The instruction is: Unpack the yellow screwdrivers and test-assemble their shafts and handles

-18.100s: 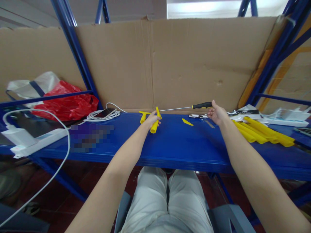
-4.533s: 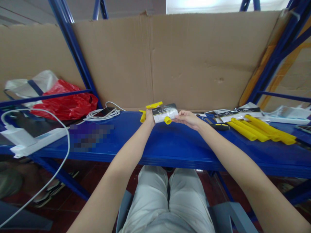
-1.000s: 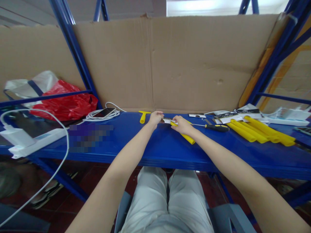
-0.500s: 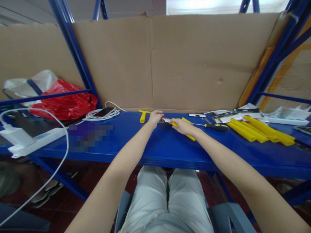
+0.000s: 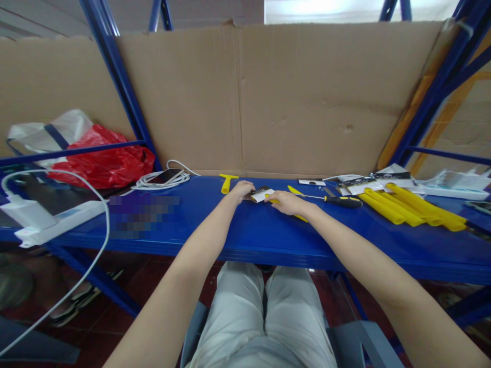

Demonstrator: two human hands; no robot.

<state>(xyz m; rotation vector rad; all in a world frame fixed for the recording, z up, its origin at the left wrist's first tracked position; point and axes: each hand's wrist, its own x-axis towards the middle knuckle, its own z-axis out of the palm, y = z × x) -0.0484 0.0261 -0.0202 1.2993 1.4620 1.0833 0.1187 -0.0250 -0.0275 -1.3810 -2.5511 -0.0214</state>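
Observation:
My left hand (image 5: 242, 191) pinches the left end of a small black-and-white packet (image 5: 264, 193) just above the blue tabletop. My right hand (image 5: 288, 203) is closed round a yellow plastic piece (image 5: 303, 218), largely covered by the palm. Yellow shows at its fingertips by the packet's right edge and on both sides of the hand; whether this is all one piece I cannot tell. Beyond my left hand lies a yellow T-shaped handle (image 5: 226, 183). Just right of my right hand is a screwdriver (image 5: 342, 201) with a black and yellow grip.
Several yellow tubes (image 5: 416, 207) lie at the right, before flat black-and-white packets (image 5: 362, 185). Left are a coiled white cable (image 5: 161, 184), a white power strip (image 5: 82, 214) and a red plastic bag (image 5: 102, 158). A cardboard sheet (image 5: 299, 102) stands along the back.
My left hand has moved slightly left and down. The packet, mostly hidden before, now shows its face between the hands. My right hand has shifted only a little.

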